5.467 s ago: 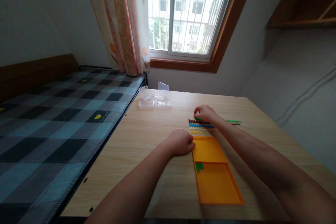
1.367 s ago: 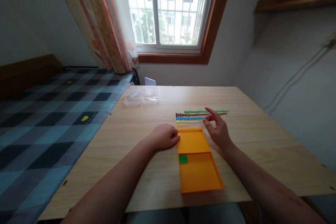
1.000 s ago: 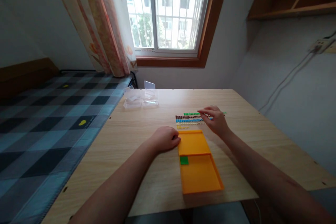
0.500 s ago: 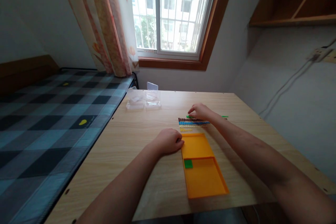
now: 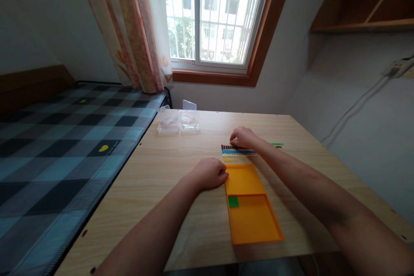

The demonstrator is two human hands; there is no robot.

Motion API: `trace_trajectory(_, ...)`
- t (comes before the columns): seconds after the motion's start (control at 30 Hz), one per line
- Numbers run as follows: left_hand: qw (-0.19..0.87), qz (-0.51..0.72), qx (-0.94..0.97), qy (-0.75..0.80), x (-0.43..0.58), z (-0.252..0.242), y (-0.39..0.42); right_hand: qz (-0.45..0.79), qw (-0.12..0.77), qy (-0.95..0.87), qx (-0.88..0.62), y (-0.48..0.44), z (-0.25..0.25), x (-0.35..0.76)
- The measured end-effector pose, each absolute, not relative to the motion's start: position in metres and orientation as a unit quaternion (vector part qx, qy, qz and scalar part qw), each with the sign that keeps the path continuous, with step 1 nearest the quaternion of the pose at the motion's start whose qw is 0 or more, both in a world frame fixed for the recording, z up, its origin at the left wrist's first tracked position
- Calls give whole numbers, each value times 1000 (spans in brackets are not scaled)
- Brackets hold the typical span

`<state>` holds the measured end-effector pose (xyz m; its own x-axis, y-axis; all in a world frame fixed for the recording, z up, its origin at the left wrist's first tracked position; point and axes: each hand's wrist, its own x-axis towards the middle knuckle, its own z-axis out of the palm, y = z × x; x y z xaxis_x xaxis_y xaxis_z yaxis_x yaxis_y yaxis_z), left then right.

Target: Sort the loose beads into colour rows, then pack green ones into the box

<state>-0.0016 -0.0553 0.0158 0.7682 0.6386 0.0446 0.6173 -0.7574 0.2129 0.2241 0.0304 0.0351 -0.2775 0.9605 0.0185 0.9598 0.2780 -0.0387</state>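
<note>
A shallow orange box (image 5: 254,222), opened flat into two halves, lies on the table. One green square tile (image 5: 233,201) sits in the upper left corner of its near half. At the far half's left edge my left hand (image 5: 211,173) is closed, thumb and curled fingers on the rim. Beyond the box are rows of small pieces: dark brown (image 5: 225,147), blue (image 5: 228,152), pale (image 5: 229,155) and yellow (image 5: 230,160). Over the far row my right hand (image 5: 245,137) has its fingertips pinched together; what they hold is hidden. Green pieces (image 5: 277,144) show past my right wrist.
Clear plastic cases (image 5: 189,121) with raised lids stand at the table's (image 5: 174,168) back left. A bed with a checked cover (image 5: 113,125) adjoins the left side. Window, curtain and walls surround the far end, and a wooden shelf (image 5: 365,26) hangs at the upper right.
My right fingertips have closed at the left end of the green row, and the green seen under them before is now out of sight. My left hand stays on the box.
</note>
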Motion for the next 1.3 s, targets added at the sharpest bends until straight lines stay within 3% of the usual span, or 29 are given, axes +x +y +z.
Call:
trace_trajectory(0.23,105,48,936,334,-2,19,-56,-16,83,-832,-549,1,61,223)
trace_trajectory(0.37,108,39,935,335,-1,21,-56,86,175,-903,-382,-65,81,229)
trace_trajectory(0.57,107,36,934,339,2,20,-56,192,124,-916,-330,-154,75,236)
trace_trajectory(0.9,88,27,935,341,2,19,-55,77,119,-917,-372,-168,27,230)
trace_trajectory(1.3,96,33,935,339,1,22,-55,71,142,-918,-364,-167,20,227)
